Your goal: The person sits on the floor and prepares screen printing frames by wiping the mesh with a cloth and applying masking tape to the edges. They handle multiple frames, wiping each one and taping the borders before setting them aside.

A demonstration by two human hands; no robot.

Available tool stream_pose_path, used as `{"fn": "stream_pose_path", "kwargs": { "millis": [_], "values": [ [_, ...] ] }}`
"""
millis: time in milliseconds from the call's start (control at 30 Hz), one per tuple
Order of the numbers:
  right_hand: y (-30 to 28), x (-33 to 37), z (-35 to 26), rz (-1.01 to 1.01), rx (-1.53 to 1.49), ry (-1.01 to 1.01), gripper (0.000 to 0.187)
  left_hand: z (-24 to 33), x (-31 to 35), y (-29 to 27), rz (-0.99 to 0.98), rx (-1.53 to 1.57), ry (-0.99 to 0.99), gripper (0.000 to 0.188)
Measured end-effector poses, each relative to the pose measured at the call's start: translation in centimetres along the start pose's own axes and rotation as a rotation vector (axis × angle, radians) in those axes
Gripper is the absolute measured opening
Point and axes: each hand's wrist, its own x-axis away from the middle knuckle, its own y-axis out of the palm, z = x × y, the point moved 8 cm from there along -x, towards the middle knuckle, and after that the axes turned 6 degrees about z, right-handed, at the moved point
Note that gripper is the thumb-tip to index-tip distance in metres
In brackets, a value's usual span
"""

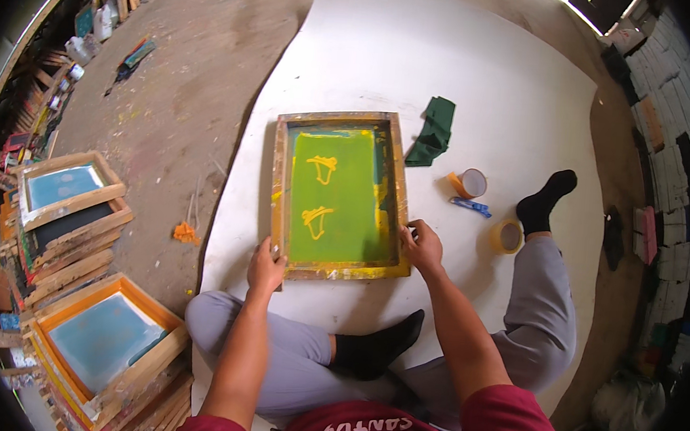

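A wooden screen-printing frame (398, 203) with a green mesh is in front of me, over a white sheet. Two yellow outlined shapes show on the mesh, and yellow and blue-green smears run along its inner edges. At the frame's near left corner, my left hand (265, 268) grips the wooden side. My right hand (424, 246) holds the right side near its lower end, fingers curled on the wood. Whether the frame rests fully on the sheet or is slightly raised, I cannot tell.
Right of the frame lie a dark green cloth (435, 132), a tape roll (472, 183), a small blue tool (471, 206) and a yellowish tape roll (507, 236) near my foot. Stacked screen frames (73, 267) stand at left on the floor. The white sheet (447, 45) spreads ahead.
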Motion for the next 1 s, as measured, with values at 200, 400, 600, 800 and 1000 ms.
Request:
{"fn": "stream_pose_path", "kwargs": {
  "millis": [200, 400, 600, 800, 1000],
  "values": [
    [-5.1, -7.1, 0.5, 0.345, 0.249, -0.048, 0.042, -1.3, 1.0, -0.8, 0.018, 0.004, -0.048, 0.069],
    [-8.3, -12.2, 2.9, 0.338, 0.383, -0.009, 0.053, -0.4, 1.2, -1.0, -0.014, 0.047, -0.04, 0.069],
    [-6.6, -13.0, 3.5, 0.38, 0.416, -0.088, 0.023, -2.3, 1.0, -0.5, 0.02, 0.033, -0.007, 0.071],
    [-6.7, -13.5, 4.1, 0.247, 0.197, 0.123, 0.022, -2.6, 1.6, -0.5, 0.042, 0.008, 0.02, 0.072],
    [-8.2, -15.2, 2.4, 0.234, -0.804, 0.13, 0.026, 4.3, 0.1, -3.5, 0.206, 0.004, 0.135, 0.071]
  ]
}}
